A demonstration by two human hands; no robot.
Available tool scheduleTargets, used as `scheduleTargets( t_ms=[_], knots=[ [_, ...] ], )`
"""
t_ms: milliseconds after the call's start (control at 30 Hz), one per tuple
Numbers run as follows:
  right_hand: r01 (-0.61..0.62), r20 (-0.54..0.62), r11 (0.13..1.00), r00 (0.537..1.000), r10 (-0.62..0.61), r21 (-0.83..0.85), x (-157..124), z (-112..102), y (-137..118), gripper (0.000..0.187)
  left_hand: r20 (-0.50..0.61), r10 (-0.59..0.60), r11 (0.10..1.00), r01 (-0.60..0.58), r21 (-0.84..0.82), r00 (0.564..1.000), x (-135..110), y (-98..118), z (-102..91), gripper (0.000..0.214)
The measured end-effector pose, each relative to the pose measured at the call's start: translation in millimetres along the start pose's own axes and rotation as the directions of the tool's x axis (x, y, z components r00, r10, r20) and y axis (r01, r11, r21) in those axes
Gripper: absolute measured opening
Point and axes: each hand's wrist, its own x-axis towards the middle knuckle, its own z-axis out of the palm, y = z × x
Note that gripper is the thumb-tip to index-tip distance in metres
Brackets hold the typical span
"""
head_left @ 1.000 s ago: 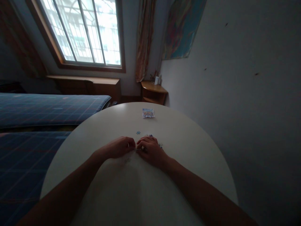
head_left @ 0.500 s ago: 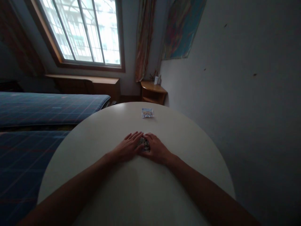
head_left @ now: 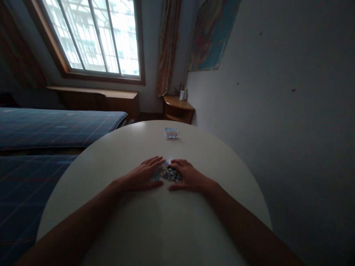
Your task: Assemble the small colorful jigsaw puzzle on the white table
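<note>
A small heap of jigsaw puzzle pieces (head_left: 168, 173), blue, dark and pale, lies on the round white table (head_left: 155, 221). My left hand (head_left: 145, 173) rests at the heap's left side, thumb apart from the fingers, palm towards the pieces. On the other side my right hand (head_left: 190, 175) curves around the heap, its thumb stretched along the near edge and its fingers over the far edge. Both hands are open and touch the pile's sides; some pieces are hidden under the fingers. Farther back lies a small square picture packet (head_left: 171, 133).
Left of the table is a bed with a blue plaid mattress (head_left: 55, 127). Behind stand a wooden desk (head_left: 122, 95) and a corner shelf (head_left: 179, 103) with small items on it. A pale wall (head_left: 277, 129) runs along the right side, and a barred window (head_left: 91, 37) is at the back.
My hands have moved apart, left hand to the left and right hand to the right. The puzzle pieces, mostly covered before, now show as a wider heap. The view has shifted slightly.
</note>
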Motion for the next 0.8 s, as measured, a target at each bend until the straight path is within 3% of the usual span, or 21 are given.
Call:
scheduleTargets(
  t_ms=[67,167,367,667,800],
  knots=[
    [-0.015,-0.049,0.997,0.999,0.012,-0.075,3.2,1.7,-0.8,0.067,0.008,-0.007,0.999,0.007,0.042,1.0,0.5,-1.0,1.6,0.072],
    [-0.029,-0.114,0.988,0.993,0.012,-0.154,11.2,5.0,-6.3,0.044,-0.051,-0.023,0.993,0.028,0.116,0.998,10.3,5.5,6.7,0.045],
    [-0.135,-0.13,0.96,0.986,0.105,-0.246,13.8,4.3,-15.6,0.034,-0.062,-0.069,0.981,0.079,0.18,0.996,23.6,21.7,11.0,0.016],
    [-0.081,-0.148,0.981,0.987,0.055,-0.176,12.5,3.1,-11.1,0.023,-0.106,-0.166,0.982,0.174,0.068,0.98,19.9,20.3,12.4,0.018],
    [-0.166,-0.189,0.981,0.971,0.145,-0.099,15.5,7.9,-8.0,0.019,-0.156,-0.241,0.969,0.247,0.02,0.958,21.2,19.3,15.2,0.023]
  ],
)
